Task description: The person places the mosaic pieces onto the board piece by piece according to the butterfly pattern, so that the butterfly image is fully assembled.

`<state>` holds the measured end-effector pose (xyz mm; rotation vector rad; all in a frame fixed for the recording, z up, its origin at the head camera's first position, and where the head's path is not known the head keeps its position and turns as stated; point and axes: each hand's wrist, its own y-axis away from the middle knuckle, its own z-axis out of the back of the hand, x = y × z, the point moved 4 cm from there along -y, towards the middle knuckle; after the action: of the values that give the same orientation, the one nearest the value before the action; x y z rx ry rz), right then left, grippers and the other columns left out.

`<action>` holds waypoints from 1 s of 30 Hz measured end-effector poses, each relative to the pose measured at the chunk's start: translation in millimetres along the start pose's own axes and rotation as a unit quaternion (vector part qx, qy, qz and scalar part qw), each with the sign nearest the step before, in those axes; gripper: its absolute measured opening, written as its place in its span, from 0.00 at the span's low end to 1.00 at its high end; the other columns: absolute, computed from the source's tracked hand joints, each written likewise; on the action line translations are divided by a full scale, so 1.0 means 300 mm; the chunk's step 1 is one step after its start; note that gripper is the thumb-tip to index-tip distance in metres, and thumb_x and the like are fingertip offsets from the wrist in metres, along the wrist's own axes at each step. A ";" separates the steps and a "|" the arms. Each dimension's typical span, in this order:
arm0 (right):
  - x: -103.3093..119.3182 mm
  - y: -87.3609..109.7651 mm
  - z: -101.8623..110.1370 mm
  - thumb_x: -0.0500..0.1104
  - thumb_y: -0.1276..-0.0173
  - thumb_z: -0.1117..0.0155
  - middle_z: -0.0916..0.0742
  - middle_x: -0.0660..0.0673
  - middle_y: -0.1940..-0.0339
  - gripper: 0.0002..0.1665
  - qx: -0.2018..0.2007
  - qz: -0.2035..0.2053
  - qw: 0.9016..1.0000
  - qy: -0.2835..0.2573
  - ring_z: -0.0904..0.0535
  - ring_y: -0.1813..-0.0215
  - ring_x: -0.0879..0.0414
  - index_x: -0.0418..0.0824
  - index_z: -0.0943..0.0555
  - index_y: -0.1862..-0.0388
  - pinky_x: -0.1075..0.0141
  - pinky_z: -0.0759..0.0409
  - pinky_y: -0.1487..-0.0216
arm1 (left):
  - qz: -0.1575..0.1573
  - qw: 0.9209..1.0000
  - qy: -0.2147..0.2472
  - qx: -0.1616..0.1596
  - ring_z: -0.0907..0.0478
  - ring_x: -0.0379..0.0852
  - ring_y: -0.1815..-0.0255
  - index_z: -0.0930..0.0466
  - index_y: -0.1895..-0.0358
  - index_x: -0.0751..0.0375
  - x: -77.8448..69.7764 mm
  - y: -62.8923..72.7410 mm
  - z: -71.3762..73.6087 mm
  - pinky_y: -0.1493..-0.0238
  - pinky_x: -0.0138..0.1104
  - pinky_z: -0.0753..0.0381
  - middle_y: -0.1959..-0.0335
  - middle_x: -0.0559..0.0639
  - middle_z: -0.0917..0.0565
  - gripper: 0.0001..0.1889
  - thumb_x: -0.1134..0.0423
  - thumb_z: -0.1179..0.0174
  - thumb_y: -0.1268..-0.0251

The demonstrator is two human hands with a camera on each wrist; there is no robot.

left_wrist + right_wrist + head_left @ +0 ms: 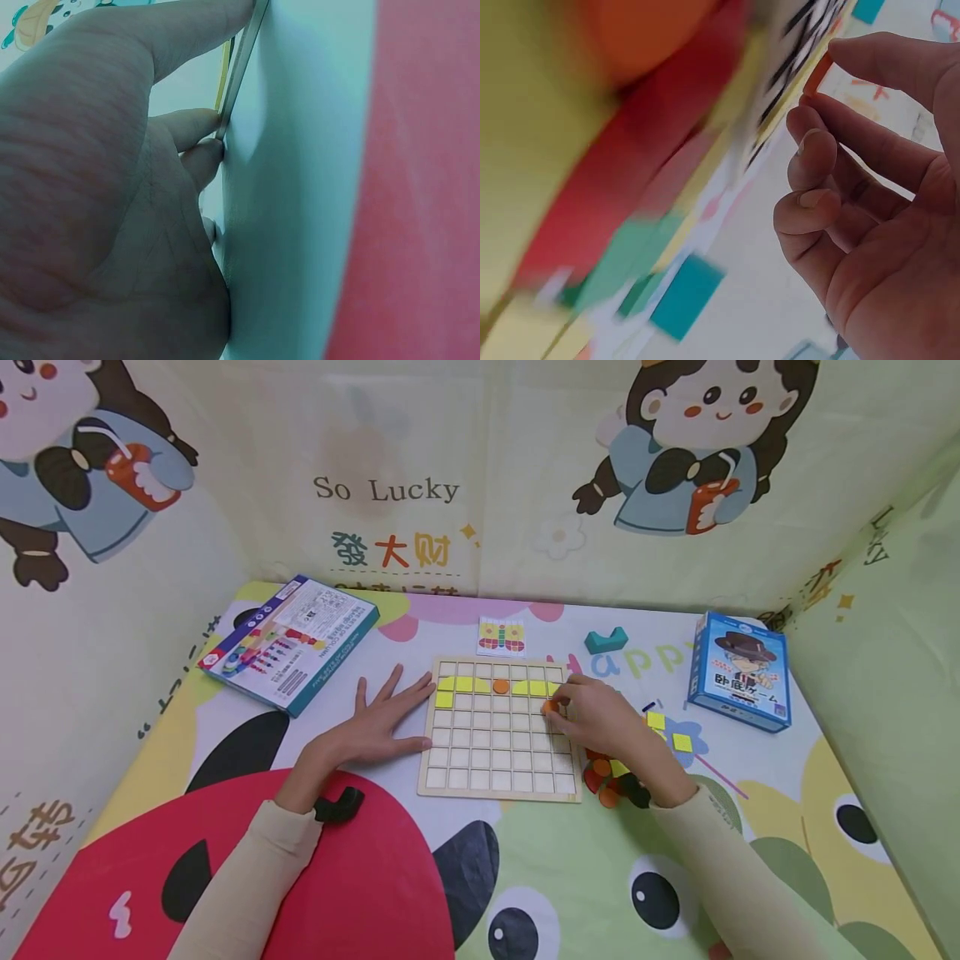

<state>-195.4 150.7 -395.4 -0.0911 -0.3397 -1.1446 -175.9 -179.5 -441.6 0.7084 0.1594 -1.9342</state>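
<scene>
A wooden grid board (498,795) lies on the table, with yellow pieces (464,684) along its second row and one yellow square (444,699) below them at the left. Among that row sits an orange disc (501,687). My left hand (378,718) is spread flat beside the board, its fingertips and thumb touching the left edge. Over the board's upper right, my right hand (603,718) pinches another orange disc (819,75) between thumb and index finger. The other right fingers are curled in the right wrist view. A butterfly pattern card (502,637) lies behind the board.
Loose coloured pieces (609,797) lie right of the board, partly under the right forearm, with yellow squares (682,742) farther right. A teal block (606,641) stands behind. One box (292,643) lies back left; a blue box (740,672) is at the right.
</scene>
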 end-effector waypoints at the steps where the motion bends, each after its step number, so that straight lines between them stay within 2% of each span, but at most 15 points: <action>1: 0.020 -0.011 -0.004 0.50 0.28 0.26 0.11 0.40 0.49 0.20 -0.005 0.009 1.000 0.001 0.16 0.51 0.47 0.37 0.11 0.46 0.54 0.10 0.48 | 0.001 1.000 0.000 0.001 0.73 0.62 0.09 0.51 0.12 0.43 0.000 0.000 -0.001 0.22 0.72 0.86 0.09 0.48 0.52 0.52 0.35 0.34 0.35; 6: 0.121 -0.069 -0.019 0.50 0.28 0.26 0.11 0.42 0.50 0.18 -0.017 0.042 0.999 0.001 0.17 0.53 0.49 0.39 0.10 0.48 0.58 0.11 0.51 | 0.004 1.000 -0.003 0.002 0.73 0.61 0.09 0.51 0.12 0.42 0.001 0.001 0.001 0.21 0.72 0.86 0.09 0.47 0.52 0.53 0.35 0.34 0.35; 10: 0.197 -0.111 -0.034 0.50 0.28 0.27 0.12 0.44 0.54 0.16 -0.011 0.059 0.998 -0.010 0.18 0.56 0.51 0.41 0.10 0.49 0.60 0.13 0.53 | 0.000 1.000 -0.001 0.001 0.73 0.61 0.09 0.51 0.12 0.42 0.001 -0.001 0.002 0.21 0.72 0.86 0.09 0.47 0.52 0.52 0.35 0.34 0.35; 15: 0.271 -0.156 -0.062 0.50 0.28 0.27 0.12 0.45 0.54 0.18 -0.001 0.073 0.997 -0.007 0.18 0.56 0.53 0.41 0.10 0.46 0.62 0.12 0.51 | -0.004 1.000 0.002 0.001 0.73 0.62 0.09 0.51 0.12 0.42 0.003 -0.001 0.000 0.21 0.72 0.85 0.09 0.47 0.52 0.52 0.36 0.34 0.34; 20: 0.306 -0.186 -0.086 0.50 0.27 0.27 0.12 0.45 0.53 0.18 0.004 0.086 0.996 -0.007 0.17 0.56 0.53 0.41 0.11 0.45 0.62 0.12 0.49 | -0.007 1.000 0.009 -0.002 0.73 0.63 0.09 0.50 0.12 0.43 0.003 -0.002 0.001 0.22 0.72 0.86 0.09 0.49 0.52 0.52 0.37 0.34 0.35; 30: 0.320 -0.216 -0.110 0.50 0.26 0.27 0.12 0.46 0.50 0.19 0.013 0.085 0.996 0.010 0.16 0.55 0.54 0.44 0.11 0.41 0.62 0.12 0.45 | -0.001 1.000 0.006 0.003 0.74 0.62 0.09 0.51 0.12 0.43 -0.001 0.002 0.005 0.22 0.72 0.86 0.09 0.48 0.52 0.52 0.37 0.33 0.35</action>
<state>-211.5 31.5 -403.5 -0.0837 -0.3232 -0.9710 -176.1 -180.1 -440.1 0.7244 0.1607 -1.9334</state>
